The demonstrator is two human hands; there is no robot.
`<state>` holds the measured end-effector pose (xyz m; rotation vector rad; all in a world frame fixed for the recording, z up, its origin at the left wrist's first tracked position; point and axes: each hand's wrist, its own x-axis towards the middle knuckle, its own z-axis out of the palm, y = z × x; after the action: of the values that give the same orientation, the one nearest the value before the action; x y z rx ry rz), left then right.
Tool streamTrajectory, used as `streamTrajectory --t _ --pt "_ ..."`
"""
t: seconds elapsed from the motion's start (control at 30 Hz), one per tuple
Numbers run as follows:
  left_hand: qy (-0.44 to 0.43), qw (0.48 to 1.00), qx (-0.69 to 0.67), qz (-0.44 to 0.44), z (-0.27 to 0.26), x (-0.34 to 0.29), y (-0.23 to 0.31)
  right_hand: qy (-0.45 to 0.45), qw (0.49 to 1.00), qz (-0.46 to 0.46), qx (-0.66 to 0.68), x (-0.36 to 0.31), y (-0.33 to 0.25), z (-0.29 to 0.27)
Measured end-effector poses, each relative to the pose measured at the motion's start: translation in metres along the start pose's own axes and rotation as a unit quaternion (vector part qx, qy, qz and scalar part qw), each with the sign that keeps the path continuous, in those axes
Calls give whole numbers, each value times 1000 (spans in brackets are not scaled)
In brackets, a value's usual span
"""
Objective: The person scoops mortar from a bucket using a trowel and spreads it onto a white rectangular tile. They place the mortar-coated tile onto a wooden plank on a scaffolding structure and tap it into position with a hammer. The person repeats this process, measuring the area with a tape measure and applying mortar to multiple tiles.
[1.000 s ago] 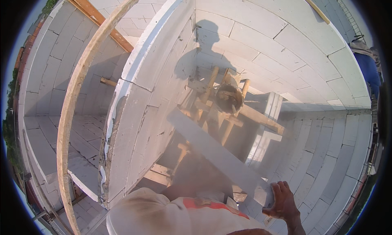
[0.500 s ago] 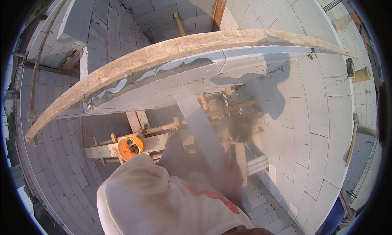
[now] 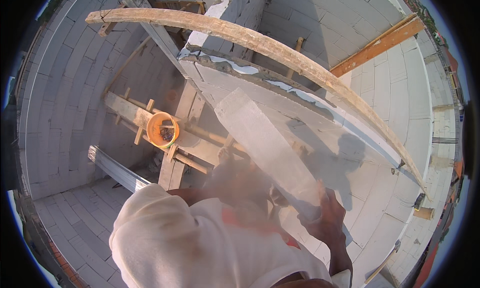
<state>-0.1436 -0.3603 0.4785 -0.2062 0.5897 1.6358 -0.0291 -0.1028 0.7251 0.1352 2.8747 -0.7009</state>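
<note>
A long, flat light-grey building block [image 3: 265,143] is held up in front of me at a slant, its far end close to a grey block wall [image 3: 320,125]. My right hand [image 3: 327,215] is closed around the block's near right end. On the block's left side, my left hand [image 3: 226,158] shows only dimly; haze and blur hide its fingers, so its grip cannot be made out. Patchy grey mortar [image 3: 225,65] lies along the wall's top edge. Above that edge runs a long wooden board [image 3: 280,53], which looks bowed in this lens.
To the left, an orange bucket [image 3: 149,130] holding dark items stands on scaffold planks [image 3: 120,108]. Lower left is a shiny metal profile [image 3: 117,169]. A reddish-brown plank [image 3: 377,47] leans at the upper right. Block walls surround the space.
The view has turned, so wall and board now slope down rightward. The block has come up nearer the wall's top, and my right hand now shows plainly at its end.
</note>
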Motion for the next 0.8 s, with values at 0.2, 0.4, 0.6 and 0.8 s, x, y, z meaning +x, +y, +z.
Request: streamTrajectory --t 0.2,0.4,0.6,0.8 --pt "-141 976 -103 130 52 -30 51 58 980 -176 -71 12 -54 -143" --pt "-86 922 167 339 130 -37 113 128 947 -239 -173 -1 -100 -224" --pt "65 849 -35 524 232 -4 171 211 864 -363 -280 13 -115 -274" --pt "59 834 -37 548 274 -8 222 216 866 -377 -247 55 -117 -308"
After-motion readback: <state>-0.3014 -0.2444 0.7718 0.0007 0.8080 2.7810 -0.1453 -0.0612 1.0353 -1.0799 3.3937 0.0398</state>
